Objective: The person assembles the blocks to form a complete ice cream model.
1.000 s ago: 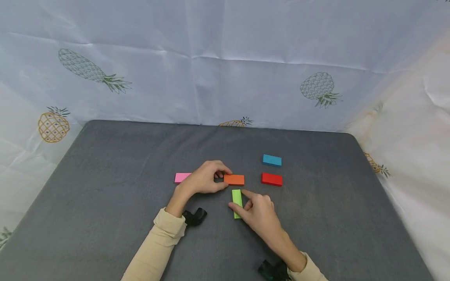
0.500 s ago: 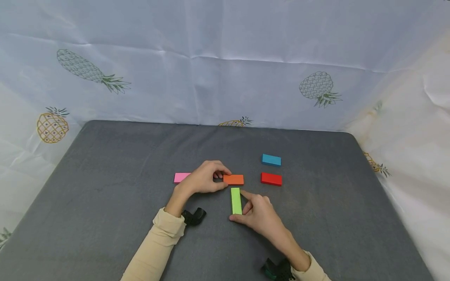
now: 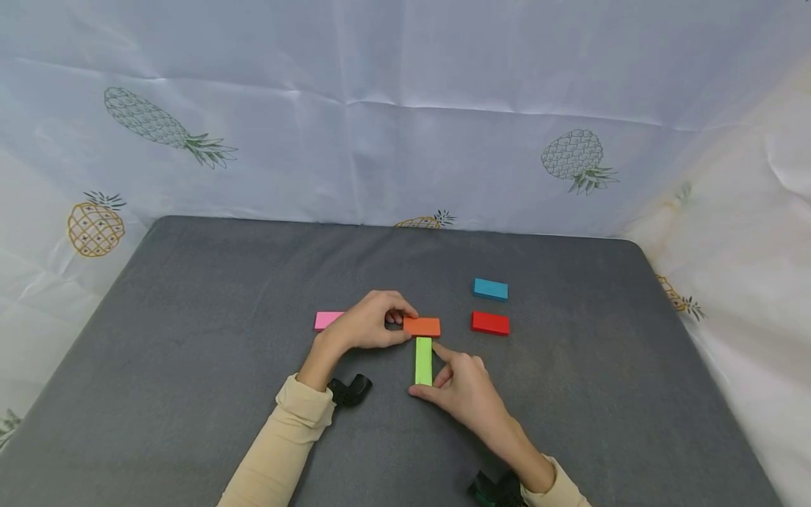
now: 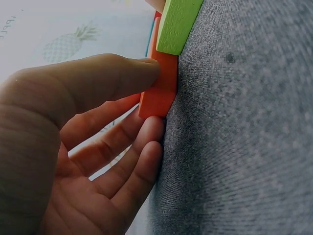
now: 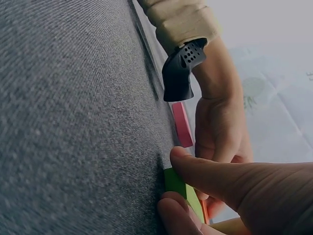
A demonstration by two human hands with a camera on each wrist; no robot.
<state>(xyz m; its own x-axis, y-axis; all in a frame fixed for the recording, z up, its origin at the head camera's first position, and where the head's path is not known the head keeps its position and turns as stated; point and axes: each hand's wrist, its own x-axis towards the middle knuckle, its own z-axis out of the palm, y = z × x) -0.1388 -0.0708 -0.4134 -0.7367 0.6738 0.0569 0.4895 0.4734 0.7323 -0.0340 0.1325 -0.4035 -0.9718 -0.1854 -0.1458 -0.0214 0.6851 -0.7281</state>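
Note:
My left hand (image 3: 369, 322) pinches the left end of an orange block (image 3: 422, 327), thumb on the near side and fingers on the far side. The block lies flat, long side left to right. A light green block (image 3: 423, 361) points away from me, its far end right at the orange block's near edge, as the left wrist view also shows. My right hand (image 3: 469, 389) grips it lengthwise, thumb at the near end and index finger near the far right corner. A pink block (image 3: 328, 320) lies left of the orange one, partly behind my left hand.
Right of the orange block lies a red block (image 3: 490, 323), with a blue block (image 3: 491, 289) beyond it. All rest on a grey cloth-covered table (image 3: 209, 317). A pale pineapple-print curtain (image 3: 380, 141) hangs behind. Both wrists wear black camera mounts (image 3: 350, 391).
My right hand has shifted its thumb to the green block's near end. The green block has straightened and slid away from me, up to the orange block. My left hand has stayed in place.

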